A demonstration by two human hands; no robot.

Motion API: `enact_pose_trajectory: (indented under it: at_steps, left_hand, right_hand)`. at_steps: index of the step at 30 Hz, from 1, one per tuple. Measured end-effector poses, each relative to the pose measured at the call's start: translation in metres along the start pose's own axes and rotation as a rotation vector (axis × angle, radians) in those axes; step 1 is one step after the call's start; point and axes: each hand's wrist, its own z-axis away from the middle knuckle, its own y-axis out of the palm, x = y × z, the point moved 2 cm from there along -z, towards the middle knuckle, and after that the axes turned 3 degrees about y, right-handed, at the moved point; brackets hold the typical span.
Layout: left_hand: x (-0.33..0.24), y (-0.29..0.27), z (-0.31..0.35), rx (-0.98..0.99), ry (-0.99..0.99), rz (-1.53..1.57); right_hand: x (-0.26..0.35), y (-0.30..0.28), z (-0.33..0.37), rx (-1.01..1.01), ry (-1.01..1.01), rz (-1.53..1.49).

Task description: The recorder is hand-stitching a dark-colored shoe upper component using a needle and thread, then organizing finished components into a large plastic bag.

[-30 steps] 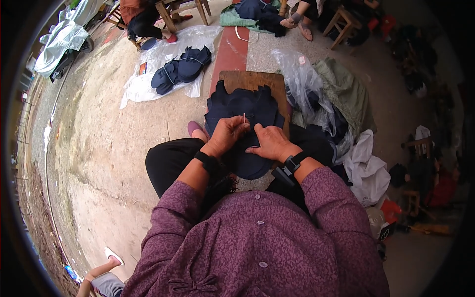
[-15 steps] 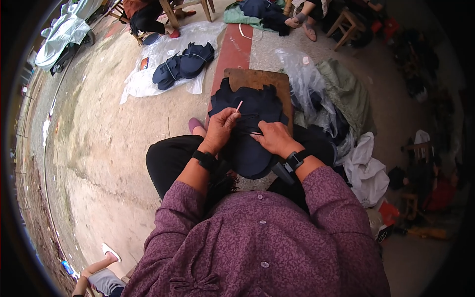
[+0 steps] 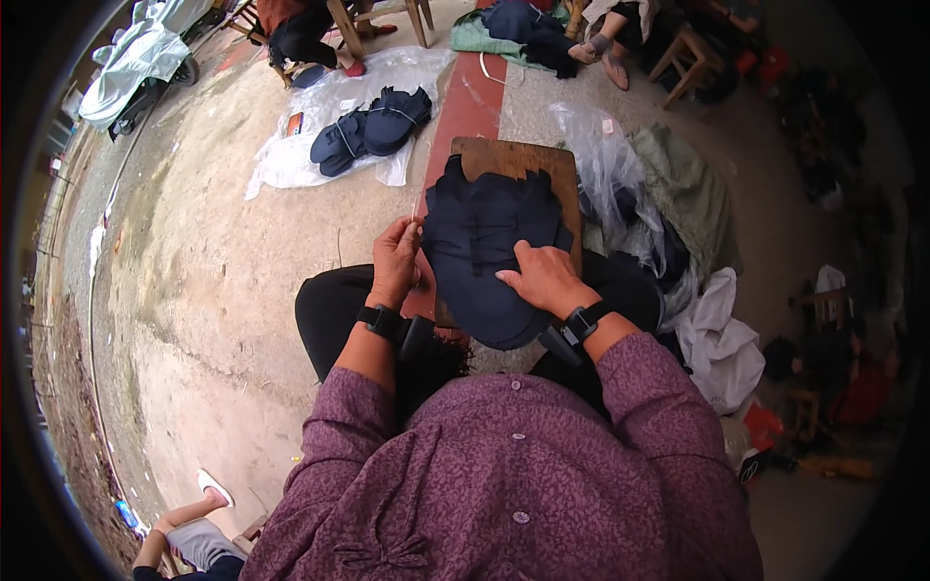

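Observation:
A dark navy stack of cut fabric pieces point(image 3: 484, 300), rounded at the near end and jagged at the far end, lies on a wooden stool top point(image 3: 509, 155) in front of me. Narrow dark strips cross its middle. Off the stack's left edge, my left hand point(image 3: 394, 261) is closed, pinching a thin pale stick point(image 3: 415, 211) that points up. Over on the right side of the fabric rests my right hand point(image 3: 548, 277), thumb and forefinger spread apart with nothing seen between them. Its other fingers are partly hidden.
Tied navy fabric bundles point(image 3: 373, 134) lie on a clear plastic sheet point(image 3: 276, 169) at the far left. Right of the stool are plastic bags point(image 3: 605, 155), a green sack point(image 3: 678, 184) and a white sack point(image 3: 722, 339). Other people sit at the far side and lower left.
My left hand has moved left with the stick, from above the fabric to beside it. The right hand has loosened its grip at the fabric's middle and its fingers have spread.

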Motion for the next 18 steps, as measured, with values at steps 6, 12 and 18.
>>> enact_pose_trajectory:
  at_steps: [6, 12, 18]
  left_hand:
    - [-0.008, -0.012, 0.004, 0.136, 0.179, -0.381]
    - [-0.031, 0.007, 0.017, 0.400, 0.117, -0.647]
    - [-0.046, 0.005, 0.015, 0.492, 0.247, -0.921]
  right_hand:
    - [0.020, 0.003, 0.007, -0.296, -0.245, -0.160]
    - [0.012, 0.030, -0.017, -0.396, -0.047, -0.341]
    - [0.023, 0.025, -0.023, -0.246, 0.050, -0.246]
